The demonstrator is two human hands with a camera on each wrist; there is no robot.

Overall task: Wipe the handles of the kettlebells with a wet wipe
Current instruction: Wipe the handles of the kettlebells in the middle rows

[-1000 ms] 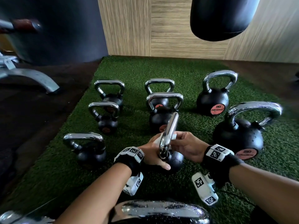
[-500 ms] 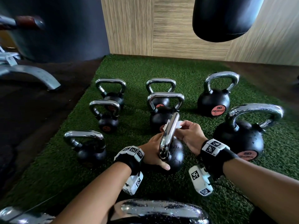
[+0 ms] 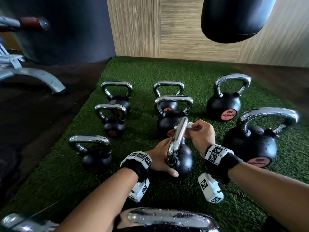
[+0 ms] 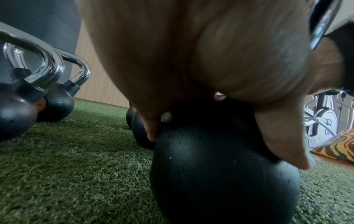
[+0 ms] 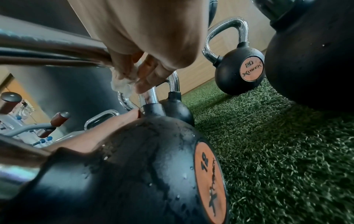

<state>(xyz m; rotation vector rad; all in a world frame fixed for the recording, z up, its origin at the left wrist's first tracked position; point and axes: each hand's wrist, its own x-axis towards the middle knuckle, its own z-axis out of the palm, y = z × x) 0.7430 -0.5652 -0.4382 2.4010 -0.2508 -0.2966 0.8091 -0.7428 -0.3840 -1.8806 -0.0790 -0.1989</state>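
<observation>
A black kettlebell (image 3: 184, 159) with an orange "18" label (image 5: 208, 178) stands on the green turf in front of me, its chrome handle (image 3: 177, 139) seen end-on. My left hand (image 3: 159, 157) cups the ball from the left, fingers and thumb (image 4: 283, 144) wrapped round its top (image 4: 220, 166). My right hand (image 3: 200, 133) pinches a crumpled white wet wipe (image 3: 189, 125) against the far end of the handle. In the right wrist view the wipe (image 5: 122, 81) hangs from the fingertips by the handle bar (image 5: 47, 50).
Several other chrome-handled kettlebells stand on the turf mat (image 3: 167, 72): a large one (image 3: 250, 144) close on the right, a "20" one (image 3: 224, 104) behind it, another wet handle (image 3: 167, 218) just below me. A punch bag (image 3: 234, 19) hangs overhead. A bench leg (image 3: 33, 76) lies left.
My right hand has slid the wipe along the handle, away from me toward its far end. The left hand and the kettlebell have stayed put.
</observation>
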